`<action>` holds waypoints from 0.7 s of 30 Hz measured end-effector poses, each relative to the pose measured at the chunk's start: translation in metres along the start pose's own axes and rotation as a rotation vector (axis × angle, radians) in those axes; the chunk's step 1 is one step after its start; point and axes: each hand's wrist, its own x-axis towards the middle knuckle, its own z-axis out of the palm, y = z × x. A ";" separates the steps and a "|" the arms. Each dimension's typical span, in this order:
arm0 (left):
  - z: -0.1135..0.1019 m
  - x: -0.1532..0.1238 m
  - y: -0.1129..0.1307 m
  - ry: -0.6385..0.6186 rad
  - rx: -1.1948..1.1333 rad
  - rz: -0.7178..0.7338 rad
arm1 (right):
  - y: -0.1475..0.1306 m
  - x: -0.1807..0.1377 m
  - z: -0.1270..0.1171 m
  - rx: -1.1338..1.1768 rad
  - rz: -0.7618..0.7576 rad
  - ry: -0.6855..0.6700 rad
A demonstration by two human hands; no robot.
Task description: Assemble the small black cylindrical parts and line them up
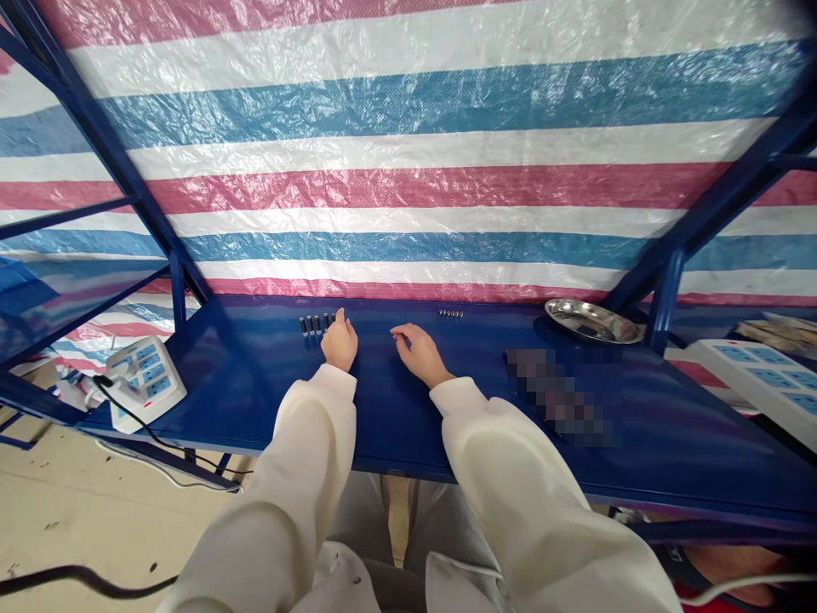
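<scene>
Both my arms, in white sleeves, reach onto a blue metal shelf [408,426]. My left hand [339,342] rests on the shelf with fingers curled, its fingertips at a short row of small dark upright cylinders [315,324]; whether it grips one I cannot make out. My right hand [418,350] lies on the shelf a little to the right, fingers bent and loosely apart, holding nothing that I can see. A second small row of dark pieces [450,314] lies further back to the right of it.
A shiny metal dish [591,321] sits at the back right by a blue post [664,298]. White power strips lie at the left [141,379] and right [759,375]. A striped tarpaulin hangs behind. A pixelated patch covers part of the shelf.
</scene>
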 end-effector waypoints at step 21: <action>0.002 -0.026 0.021 -0.425 -1.199 0.001 | -0.015 0.000 -0.008 0.315 0.527 0.007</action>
